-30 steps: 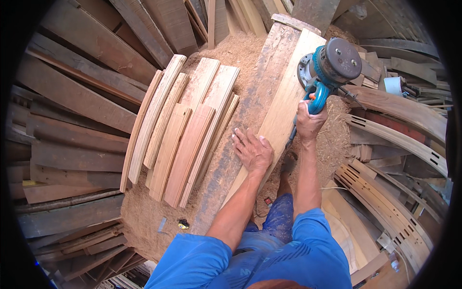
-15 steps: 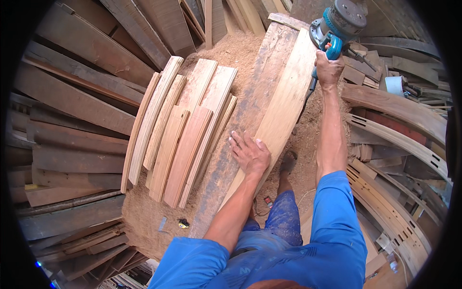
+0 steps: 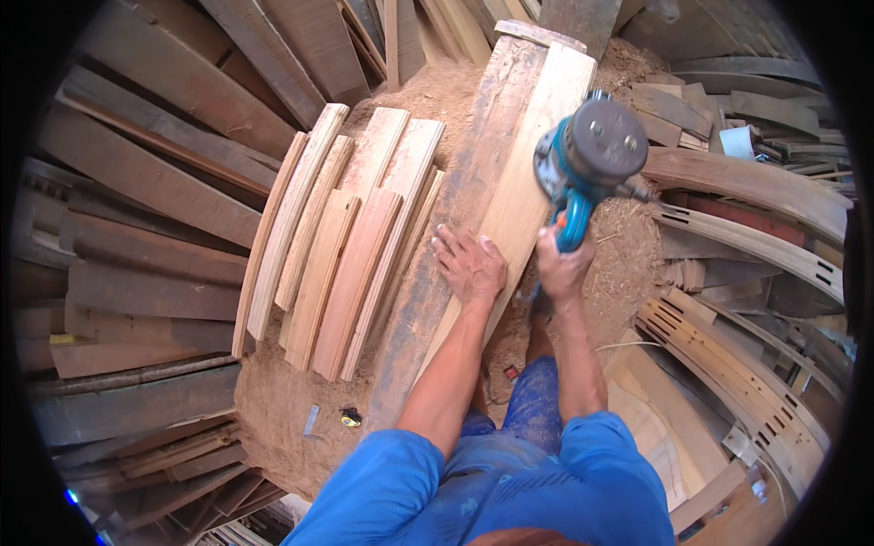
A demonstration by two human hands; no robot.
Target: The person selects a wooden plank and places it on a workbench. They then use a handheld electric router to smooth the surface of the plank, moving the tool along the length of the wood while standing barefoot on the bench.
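Observation:
My right hand is wrapped round the teal handle of a wood router. The router's base sits at the right edge of a long pale board, partway along it. My left hand lies with spread fingers on the nearer part of the board, its fingertips over the left side. Beneath the board is a worn, dust-covered wooden bench. The router's bit is hidden under its base.
Several curved moulded wood pieces lie to the left on sawdust. Near them are a tape measure and a small metal strip. A wood strip crosses the bench's far end. Slotted curved rails and stacked planks surround me.
My right hand has drawn the router toward me along the board's right edge, from the far end to about its middle. My left hand has stayed almost in place.

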